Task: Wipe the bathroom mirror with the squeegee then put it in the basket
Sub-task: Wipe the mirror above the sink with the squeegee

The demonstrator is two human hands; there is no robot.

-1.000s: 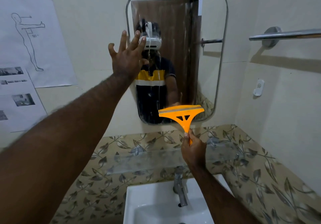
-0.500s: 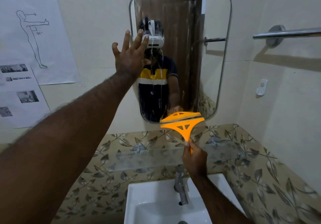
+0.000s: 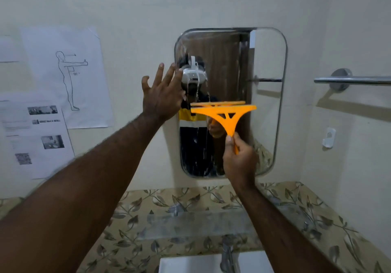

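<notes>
A: Fingers first. On the right hand (image 3: 240, 162), the thumb (image 3: 229, 139) is on top and the rest are wrapped round the squeegee (image 3: 224, 109) by its thin orange handle, a firm grasp low on the stem.
B: And the head of it?
A: Up above the fist, blade level, lying across the middle of the mirror (image 3: 266, 107), a shade right of centre. The top edge runs into its own reflection, so it's at the glass or too near for me to split.
B: Over to the left hand (image 3: 161, 97).
A: Wide open, fingers (image 3: 159, 72) straight and fanned, gripping nothing. It sits at the mirror's left rim, fingertips overlapping the frame. Pressing or hovering, I can't tell.
B: The glass itself?
A: Rounded corners, metal rim, water streaks trailing down the left half.
B: Further out?
A: Towel bar (image 3: 359, 80) on the right-hand wall, a small white hook (image 3: 328, 138) below it. Printed sheets (image 3: 63, 77) taped left of the mirror, one with a line-drawn figure. Underneath, a band of leaf-patterned tile (image 3: 190, 200), a glass shelf (image 3: 196, 224) across it, then the tap (image 3: 227, 253) and white basin (image 3: 190, 265) at the bottom edge.
</notes>
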